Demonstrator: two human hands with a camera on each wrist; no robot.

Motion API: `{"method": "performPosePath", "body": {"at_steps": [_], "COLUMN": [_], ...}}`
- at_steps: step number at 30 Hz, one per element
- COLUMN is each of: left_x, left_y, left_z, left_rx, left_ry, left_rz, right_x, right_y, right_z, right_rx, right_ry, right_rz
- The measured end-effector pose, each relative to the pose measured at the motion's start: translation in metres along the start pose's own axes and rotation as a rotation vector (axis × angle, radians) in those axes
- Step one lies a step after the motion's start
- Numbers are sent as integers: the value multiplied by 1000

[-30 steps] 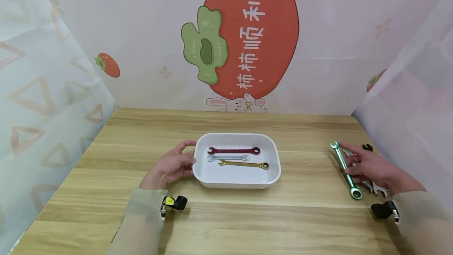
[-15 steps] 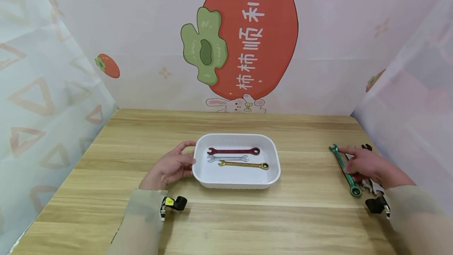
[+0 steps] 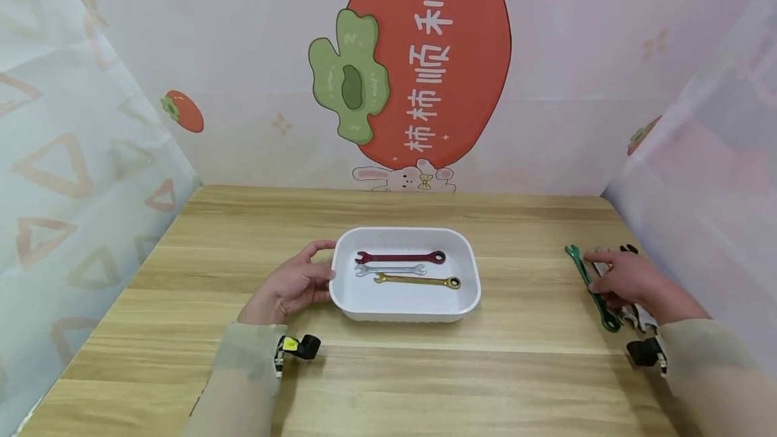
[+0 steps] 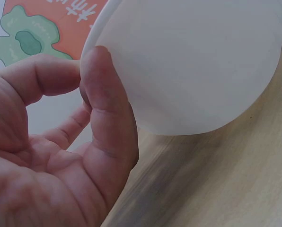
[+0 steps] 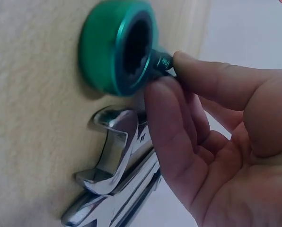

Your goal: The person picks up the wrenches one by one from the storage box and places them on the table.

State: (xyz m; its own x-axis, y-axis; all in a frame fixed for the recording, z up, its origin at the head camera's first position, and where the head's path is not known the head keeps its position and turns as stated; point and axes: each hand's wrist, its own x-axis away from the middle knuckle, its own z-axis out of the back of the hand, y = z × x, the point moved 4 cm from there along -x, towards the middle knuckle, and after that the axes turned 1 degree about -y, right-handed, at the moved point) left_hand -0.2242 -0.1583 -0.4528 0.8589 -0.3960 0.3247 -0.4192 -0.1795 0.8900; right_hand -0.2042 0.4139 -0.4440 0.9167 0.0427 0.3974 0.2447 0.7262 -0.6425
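My left hand (image 3: pixel 295 285) grips the left rim of a white plastic tray (image 3: pixel 400 309), thumb and a finger meeting at its edge in the left wrist view. Inside lie a red wrench (image 3: pixel 400 257), a silver wrench (image 3: pixel 391 270) and a gold wrench (image 3: pixel 417 280), roughly side by side. At the far right, my right hand (image 3: pixel 637 282) pinches a green ratcheting combination wrench (image 3: pixel 581 265) by its shaft, close over the table. Its ring end (image 5: pixel 101 52) points toward the camera in the right wrist view; the fingers hide part of the shaft.
Silver wrenches (image 5: pixel 115 151) lie beneath and beside my right hand, with a black wrench end (image 3: pixel 628 249) showing behind it. The wooden table (image 3: pixel 461 383) is bounded by a printed back wall (image 3: pixel 267 52) and side panels.
The green wrench has come down closer to the table, its ring end shifting slightly away from me. My right hand has moved a little left with it. The left hand and tray stay put.
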Motion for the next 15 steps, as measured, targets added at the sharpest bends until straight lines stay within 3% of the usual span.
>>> {"method": "performPosePath", "body": {"at_steps": [3, 11, 15], "left_x": [0, 0, 0], "left_y": [0, 0, 0], "left_z": [0, 0, 1], "left_rx": [-2, 7, 5], "left_ry": [3, -1, -2], "left_rz": [2, 5, 1], "right_x": [5, 5, 2], "right_y": [-3, 8, 15], "right_z": [1, 0, -1], "right_rx": [-51, -400, -452], "right_ry": [9, -12, 4], "right_rz": [8, -10, -24]}}
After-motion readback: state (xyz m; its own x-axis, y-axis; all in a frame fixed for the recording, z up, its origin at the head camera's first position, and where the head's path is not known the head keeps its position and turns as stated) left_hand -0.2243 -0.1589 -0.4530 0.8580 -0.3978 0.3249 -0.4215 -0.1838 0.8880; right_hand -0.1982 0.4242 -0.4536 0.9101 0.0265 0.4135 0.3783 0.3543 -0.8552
